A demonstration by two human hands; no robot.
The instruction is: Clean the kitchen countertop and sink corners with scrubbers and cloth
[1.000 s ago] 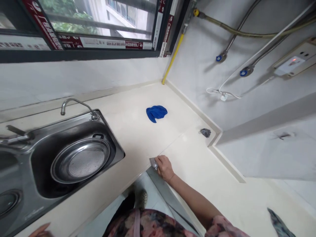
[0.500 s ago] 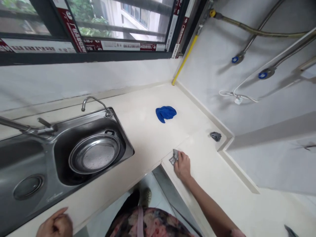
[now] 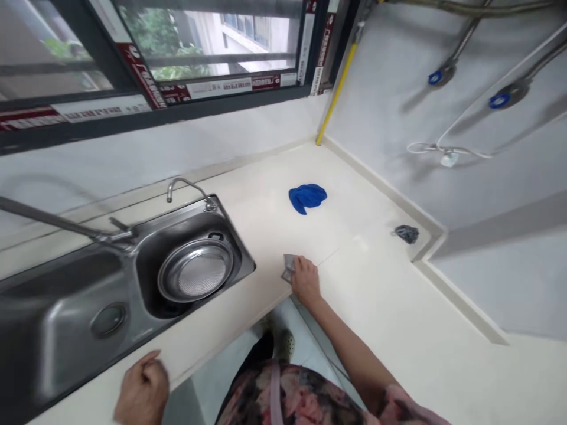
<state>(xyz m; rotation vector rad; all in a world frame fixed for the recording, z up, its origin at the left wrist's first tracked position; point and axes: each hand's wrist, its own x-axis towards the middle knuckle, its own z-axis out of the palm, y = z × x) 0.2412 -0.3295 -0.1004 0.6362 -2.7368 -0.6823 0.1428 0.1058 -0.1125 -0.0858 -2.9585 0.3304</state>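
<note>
My right hand [image 3: 305, 280] is closed on a small grey cloth [image 3: 289, 267], folded and thin-looking, and presses it on the cream countertop [image 3: 266, 236]. It lies near the inner corner of the counter's front edge, to the right of the sink. My left hand [image 3: 144, 386] rests at the counter's front edge below the sink, its fingers curled in a loose fist with nothing visible in them. Beyond my right hand lies a crumpled blue cloth [image 3: 309, 198]. Farther right, a dark grey scouring pad or wad [image 3: 406, 234] sits by the wall edging.
The double steel sink [image 3: 148, 330] is on the left, with a metal strainer basin [image 3: 166, 277] in its right bowl. A faucet [image 3: 117, 235] and a thin curved spout [image 3: 188, 183] rise behind it. A yellow pipe [image 3: 339, 88] stands in the back corner.
My right hand has slid left with the grey cloth, across the counter seam towards the sink. The view has shifted, showing more of the left sink bowl and my left hand.
</note>
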